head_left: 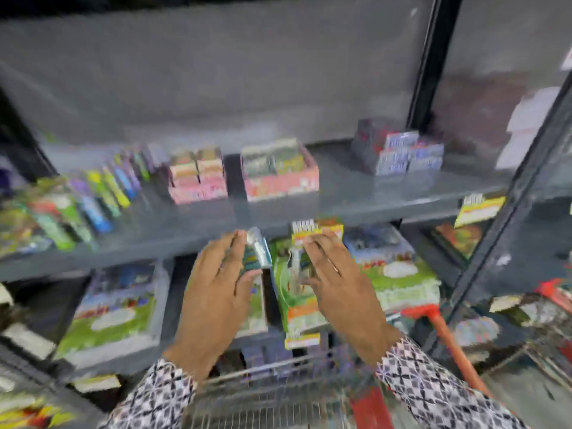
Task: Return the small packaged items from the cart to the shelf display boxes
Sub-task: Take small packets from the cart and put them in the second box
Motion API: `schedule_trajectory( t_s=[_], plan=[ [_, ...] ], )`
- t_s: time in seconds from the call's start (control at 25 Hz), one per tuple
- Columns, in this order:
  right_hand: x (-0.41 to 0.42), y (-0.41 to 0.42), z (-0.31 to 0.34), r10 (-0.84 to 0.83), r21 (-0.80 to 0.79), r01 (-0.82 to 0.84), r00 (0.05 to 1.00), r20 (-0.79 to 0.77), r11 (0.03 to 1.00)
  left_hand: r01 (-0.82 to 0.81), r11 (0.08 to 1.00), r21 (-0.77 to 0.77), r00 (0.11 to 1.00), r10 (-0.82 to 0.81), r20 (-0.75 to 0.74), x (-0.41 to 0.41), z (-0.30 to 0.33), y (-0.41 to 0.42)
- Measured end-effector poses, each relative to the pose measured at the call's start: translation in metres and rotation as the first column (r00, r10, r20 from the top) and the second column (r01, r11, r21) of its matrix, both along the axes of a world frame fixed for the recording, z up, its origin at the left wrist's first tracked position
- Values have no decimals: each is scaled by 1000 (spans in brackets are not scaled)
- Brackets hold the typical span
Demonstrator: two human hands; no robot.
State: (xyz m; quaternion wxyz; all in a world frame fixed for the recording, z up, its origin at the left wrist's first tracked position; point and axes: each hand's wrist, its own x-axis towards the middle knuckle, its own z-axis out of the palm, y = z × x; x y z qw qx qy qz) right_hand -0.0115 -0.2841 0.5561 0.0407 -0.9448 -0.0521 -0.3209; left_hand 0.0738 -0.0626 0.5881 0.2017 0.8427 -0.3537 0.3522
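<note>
The frame is blurred by motion. My left hand [216, 289] is raised in front of the lower shelf and grips a small foil-topped green packet [257, 252] between thumb and fingers. My right hand [334, 280] is beside it, fingers spread over a green and orange packet [294, 292]; whether it grips that packet is unclear. Two pink display boxes [198, 178] [280, 171] with small packs stand on the grey upper shelf [356, 196]. The wire cart [272, 394] lies below my wrists.
A row of colourful slim packs [102, 193] lies at the shelf's left. A dark box of purple packs [399, 150] stands at the right. Large green boxes [114, 305] [399, 270] fill the lower shelf. A red-handled brush [439, 329] leans at the right. A black upright post [424, 63] divides the shelving.
</note>
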Motion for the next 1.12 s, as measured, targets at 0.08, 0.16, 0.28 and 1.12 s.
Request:
schedule_trajectory(
  t_s=[0.08,0.16,0.28,1.12],
  plan=[
    [26,-13,61,45,90,-52,996,81,995,16,1000,-25,999,-15,44,31,62,-18],
    [53,-33,110,53,202,-56,998,20,978,-24,998,65,996,30,-84,64,110,-38],
    [97,-65,167,12,103,9,979,-205,995,-101,962,254,930,182,-320,115,161,-73],
    [186,-97,153,177,136,-137,920,-351,981,108,942,319,882,57,-468,173,138,-99]
  ],
)
